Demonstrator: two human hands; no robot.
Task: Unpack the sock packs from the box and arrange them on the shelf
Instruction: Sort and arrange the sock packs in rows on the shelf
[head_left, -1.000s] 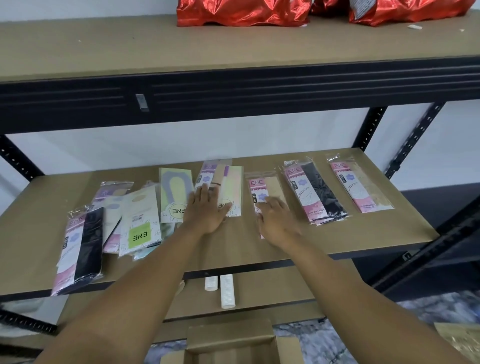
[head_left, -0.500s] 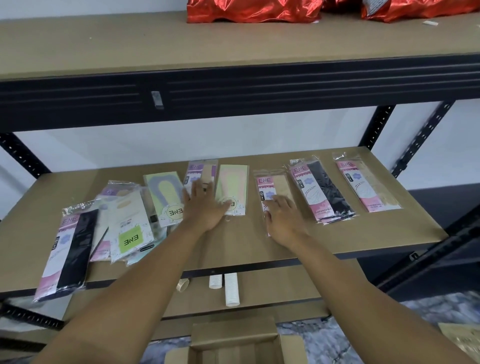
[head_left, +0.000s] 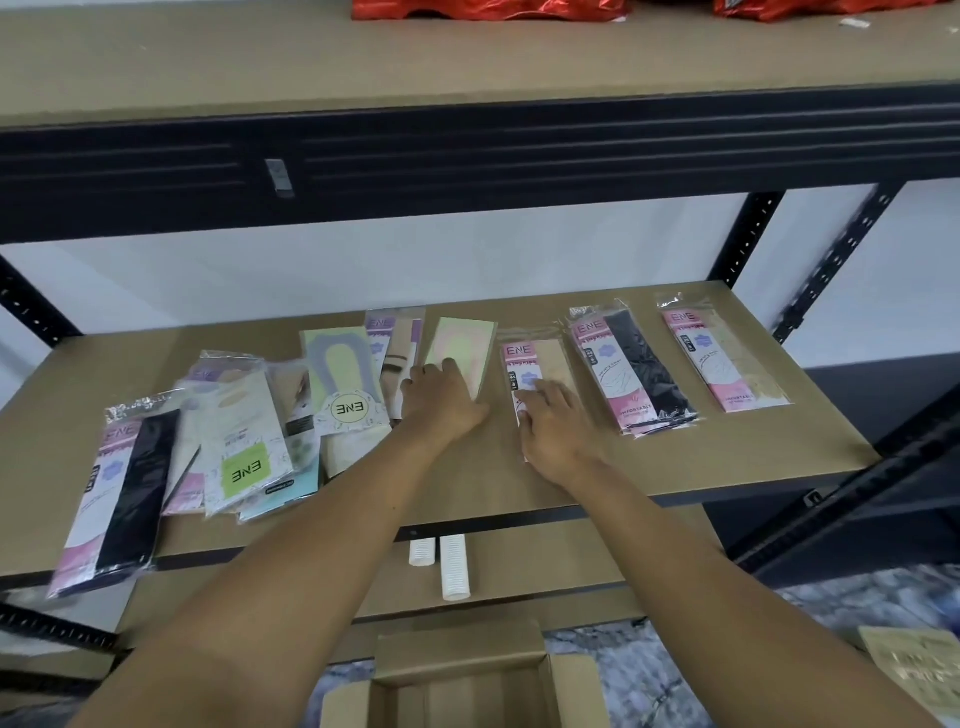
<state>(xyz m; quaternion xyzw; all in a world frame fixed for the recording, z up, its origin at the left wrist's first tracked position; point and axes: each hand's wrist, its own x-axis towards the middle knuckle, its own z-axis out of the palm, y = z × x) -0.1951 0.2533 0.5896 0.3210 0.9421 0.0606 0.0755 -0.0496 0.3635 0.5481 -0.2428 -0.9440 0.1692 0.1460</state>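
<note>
My right hand (head_left: 556, 431) covers the lower half of the beige pack (head_left: 548, 364); the box (head_left: 462, 657) is cut by the bottom edge, red bags (head_left: 488, 8) by the top.

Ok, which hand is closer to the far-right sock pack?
Right. The right hand rests two packs left of the far-right sock pack; the left hand is farther left.

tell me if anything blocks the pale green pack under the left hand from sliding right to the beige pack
Nothing visible does. The left hand rests on the pale green pack, and only a bare strip of shelf lies between it and the beige pack under the right hand.
</note>
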